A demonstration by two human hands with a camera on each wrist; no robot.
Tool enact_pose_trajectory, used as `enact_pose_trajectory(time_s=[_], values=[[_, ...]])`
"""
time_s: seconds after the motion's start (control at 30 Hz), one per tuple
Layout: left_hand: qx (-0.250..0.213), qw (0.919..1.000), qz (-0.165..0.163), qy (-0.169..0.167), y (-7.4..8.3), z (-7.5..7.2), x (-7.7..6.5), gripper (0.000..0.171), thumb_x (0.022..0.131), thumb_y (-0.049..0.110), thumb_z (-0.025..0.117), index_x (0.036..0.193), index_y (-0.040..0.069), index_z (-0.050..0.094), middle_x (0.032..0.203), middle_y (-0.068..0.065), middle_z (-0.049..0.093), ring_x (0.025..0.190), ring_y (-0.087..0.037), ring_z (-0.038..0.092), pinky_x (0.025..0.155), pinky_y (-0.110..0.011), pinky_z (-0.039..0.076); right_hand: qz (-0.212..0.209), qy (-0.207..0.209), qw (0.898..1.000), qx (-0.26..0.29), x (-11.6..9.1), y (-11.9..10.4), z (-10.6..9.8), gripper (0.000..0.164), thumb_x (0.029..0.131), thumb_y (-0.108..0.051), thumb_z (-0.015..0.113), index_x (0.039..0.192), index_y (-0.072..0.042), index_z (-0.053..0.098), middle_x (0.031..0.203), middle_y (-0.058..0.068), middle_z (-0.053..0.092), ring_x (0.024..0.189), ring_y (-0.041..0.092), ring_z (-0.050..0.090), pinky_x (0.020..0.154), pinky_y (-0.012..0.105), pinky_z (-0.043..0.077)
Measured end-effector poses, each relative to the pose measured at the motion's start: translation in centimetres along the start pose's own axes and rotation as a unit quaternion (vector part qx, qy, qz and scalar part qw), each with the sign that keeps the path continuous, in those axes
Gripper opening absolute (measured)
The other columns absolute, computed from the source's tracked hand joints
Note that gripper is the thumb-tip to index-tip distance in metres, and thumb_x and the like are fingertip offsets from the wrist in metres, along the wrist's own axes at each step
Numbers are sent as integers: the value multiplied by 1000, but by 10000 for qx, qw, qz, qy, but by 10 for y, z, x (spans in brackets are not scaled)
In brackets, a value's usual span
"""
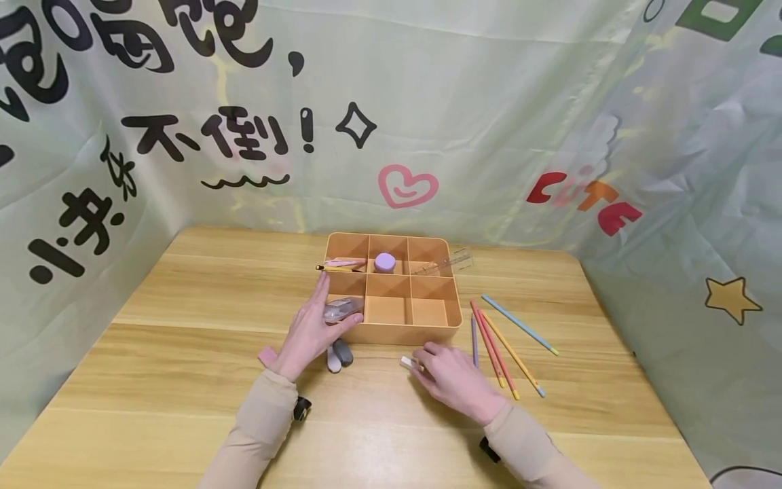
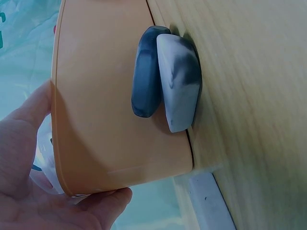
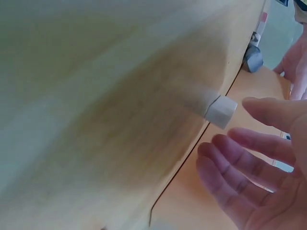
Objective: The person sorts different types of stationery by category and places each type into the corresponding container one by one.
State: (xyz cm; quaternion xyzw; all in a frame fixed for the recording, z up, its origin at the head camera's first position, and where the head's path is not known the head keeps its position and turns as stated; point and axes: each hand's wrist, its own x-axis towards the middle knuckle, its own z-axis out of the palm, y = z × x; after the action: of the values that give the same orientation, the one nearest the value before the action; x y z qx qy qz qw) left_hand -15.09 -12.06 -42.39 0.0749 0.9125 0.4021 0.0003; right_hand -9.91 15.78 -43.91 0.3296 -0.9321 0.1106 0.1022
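My left hand (image 1: pixel 308 333) rests at the front left corner of an orange compartment organizer (image 1: pixel 391 334), thumb on the front rim and fingers along the left side. A see-through correction tape (image 1: pixel 342 310) lies in the front left compartment beside that hand. My right hand (image 3: pixel 259 167) hovers by a small white eraser (image 3: pixel 221 111) in front of the organizer, its thumb and fingers spread, a gap showing in the right wrist view. Two grey and white erasers (image 2: pixel 178 81) stand near the organizer's front wall.
Several coloured pencils (image 1: pixel 513 346) lie right of the organizer. Its back compartments hold pink and yellow stationery (image 1: pixel 345 263), a purple round item (image 1: pixel 384 263) and a clear ruler (image 1: pixel 449 261). A pink block (image 1: pixel 267 356) lies by the left wrist. Printed cloth (image 1: pixel 489 136) surrounds the table.
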Motion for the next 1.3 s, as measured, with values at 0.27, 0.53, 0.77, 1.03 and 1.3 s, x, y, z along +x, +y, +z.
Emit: enact_pose_trajectory(time_s=[0.27, 0.53, 0.77, 1.03, 1.3], values=[[2, 10000, -17, -8, 0, 0, 0, 110, 88, 53, 72, 161, 3, 8, 171, -12, 4, 153, -42, 22, 123, -57, 25, -260, -13, 9989, -399, 10, -4, 5, 14, 86, -17, 78, 80, -11, 66, 72, -2, 59, 55, 5, 47, 47, 16, 39], [14, 10000, -18, -22, 0, 0, 0, 110, 88, 54, 72, 162, 3, 7, 171, -13, 3, 153, -42, 21, 124, -57, 25, -392, -312, 9979, -416, 18, -6, 8, 20, 90, -10, 72, 72, -15, 63, 68, -1, 56, 54, 8, 47, 44, 20, 36], [13, 10000, -8, -14, -1, 0, 0, 110, 88, 54, 72, 162, 3, 8, 171, -12, 2, 153, -42, 22, 123, -57, 26, -374, -501, 9974, -360, 23, -7, 7, 21, 89, -9, 72, 71, -13, 61, 69, -1, 56, 53, 8, 47, 43, 19, 37], [-13, 10000, -30, -44, -1, 0, 0, 110, 88, 55, 72, 162, 3, 7, 171, -12, 2, 153, -42, 20, 124, -57, 25, -573, -373, 9973, -285, 22, -5, 6, 18, 88, -8, 73, 74, -13, 61, 69, -1, 57, 54, 8, 49, 45, 18, 38], [30, 10000, -46, -33, -1, 0, 0, 110, 88, 54, 72, 162, 3, 8, 171, -14, 3, 153, -42, 21, 124, -57, 24, -495, -225, 9977, 393, 20, -5, -5, 6, 86, -8, 75, 86, -9, 69, 78, -1, 65, 63, 6, 59, 57, 13, 48]])
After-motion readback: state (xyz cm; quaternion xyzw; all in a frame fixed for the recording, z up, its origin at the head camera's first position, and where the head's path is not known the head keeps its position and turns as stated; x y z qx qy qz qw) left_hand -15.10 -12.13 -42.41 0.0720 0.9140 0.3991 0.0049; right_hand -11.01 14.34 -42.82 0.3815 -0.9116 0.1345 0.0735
